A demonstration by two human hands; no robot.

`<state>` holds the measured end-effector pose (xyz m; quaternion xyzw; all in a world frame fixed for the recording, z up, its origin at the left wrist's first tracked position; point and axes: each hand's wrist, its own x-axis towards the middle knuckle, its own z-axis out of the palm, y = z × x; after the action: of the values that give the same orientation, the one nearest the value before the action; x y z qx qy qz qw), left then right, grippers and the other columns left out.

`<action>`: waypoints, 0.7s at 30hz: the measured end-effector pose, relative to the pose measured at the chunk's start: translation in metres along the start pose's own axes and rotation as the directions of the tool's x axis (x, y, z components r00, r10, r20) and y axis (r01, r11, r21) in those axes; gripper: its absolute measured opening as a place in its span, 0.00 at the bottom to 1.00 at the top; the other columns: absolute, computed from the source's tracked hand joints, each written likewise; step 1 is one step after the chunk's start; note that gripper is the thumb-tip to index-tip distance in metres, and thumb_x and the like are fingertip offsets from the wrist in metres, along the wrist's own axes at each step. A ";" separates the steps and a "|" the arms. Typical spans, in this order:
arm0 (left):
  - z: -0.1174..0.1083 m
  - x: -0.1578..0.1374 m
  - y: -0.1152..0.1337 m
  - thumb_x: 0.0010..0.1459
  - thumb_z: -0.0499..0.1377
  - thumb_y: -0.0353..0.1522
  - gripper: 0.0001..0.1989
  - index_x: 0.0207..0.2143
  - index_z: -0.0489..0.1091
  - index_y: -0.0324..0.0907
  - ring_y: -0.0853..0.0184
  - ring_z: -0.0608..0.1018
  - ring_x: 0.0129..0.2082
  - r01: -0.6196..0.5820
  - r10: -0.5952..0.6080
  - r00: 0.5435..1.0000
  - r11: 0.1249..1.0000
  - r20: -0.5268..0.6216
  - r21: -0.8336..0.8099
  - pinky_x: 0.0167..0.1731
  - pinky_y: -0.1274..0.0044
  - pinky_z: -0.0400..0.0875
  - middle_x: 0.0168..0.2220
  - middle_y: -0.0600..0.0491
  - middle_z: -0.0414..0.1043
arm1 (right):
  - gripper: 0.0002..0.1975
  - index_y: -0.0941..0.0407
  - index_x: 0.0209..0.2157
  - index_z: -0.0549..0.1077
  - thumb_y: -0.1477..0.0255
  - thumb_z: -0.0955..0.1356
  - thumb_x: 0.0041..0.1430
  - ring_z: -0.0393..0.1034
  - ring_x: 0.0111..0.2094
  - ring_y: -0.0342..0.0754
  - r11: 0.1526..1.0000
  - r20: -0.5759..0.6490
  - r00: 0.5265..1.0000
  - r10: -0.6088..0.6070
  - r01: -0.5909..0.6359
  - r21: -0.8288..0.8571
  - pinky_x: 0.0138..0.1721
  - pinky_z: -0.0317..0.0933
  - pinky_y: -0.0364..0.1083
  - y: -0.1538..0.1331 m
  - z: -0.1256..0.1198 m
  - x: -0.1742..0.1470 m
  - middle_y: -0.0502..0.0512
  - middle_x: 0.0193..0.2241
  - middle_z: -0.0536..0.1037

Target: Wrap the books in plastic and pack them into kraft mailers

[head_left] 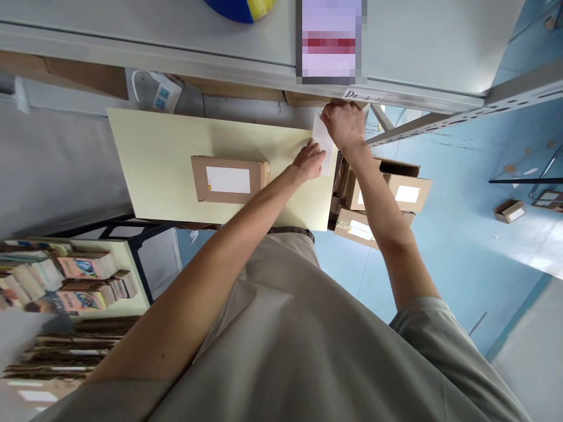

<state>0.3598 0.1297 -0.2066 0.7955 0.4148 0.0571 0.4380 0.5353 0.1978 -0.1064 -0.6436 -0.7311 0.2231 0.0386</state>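
A white slip of paper (324, 153) lies at the right end of the pale yellow table top (167, 140). My right hand (346, 124) is closed on its upper end, fingers curled and partly hidden from view. At the slip's left edge, my left hand (310, 159) has its fingers bent together and pinches the paper. A flat brown cardboard box (200, 181) with a blank-looking white label (229, 180) rests on the table, left of both hands.
A grey metal shelf (176, 44) runs above the table's far edge, with a blue and yellow round object (240, 9) on it. Cardboard boxes (413, 193) stand on the blue floor at right. A power strip (166, 94) sits behind; books (83, 266) fill a rack at left.
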 end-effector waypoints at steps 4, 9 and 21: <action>-0.012 -0.002 0.010 0.69 0.67 0.40 0.23 0.60 0.88 0.36 0.34 0.66 0.83 0.053 -0.060 0.995 0.995 0.082 0.085 0.87 0.46 0.57 0.62 0.31 0.81 | 0.25 0.60 0.53 0.87 0.58 0.63 0.91 0.85 0.60 0.63 0.997 0.023 0.997 0.072 -0.073 0.024 0.67 0.76 0.61 -0.016 -0.020 -0.005 0.65 0.50 0.89; -0.033 -0.009 0.034 0.70 0.62 0.36 0.27 0.65 0.86 0.33 0.34 0.67 0.80 0.062 -0.099 0.984 0.971 0.151 0.231 0.83 0.48 0.63 0.65 0.29 0.81 | 0.17 0.55 0.57 0.85 0.63 0.66 0.88 0.81 0.61 0.63 0.985 0.070 0.985 0.161 -0.164 0.048 0.68 0.73 0.61 -0.033 -0.043 -0.011 0.66 0.54 0.90; -0.034 -0.001 0.056 0.64 0.62 0.32 0.33 0.70 0.83 0.30 0.33 0.57 0.87 0.128 -0.228 0.949 0.908 0.215 0.399 0.83 0.47 0.60 0.73 0.31 0.79 | 0.18 0.53 0.54 0.82 0.58 0.65 0.88 0.75 0.71 0.59 0.981 0.031 0.984 0.176 -0.178 0.080 0.79 0.65 0.63 -0.019 -0.026 0.002 0.63 0.57 0.91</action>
<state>0.3781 0.1361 -0.1436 0.8242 0.4290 -0.1685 0.3290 0.5264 0.2056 -0.0765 -0.7013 -0.6614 0.2634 0.0367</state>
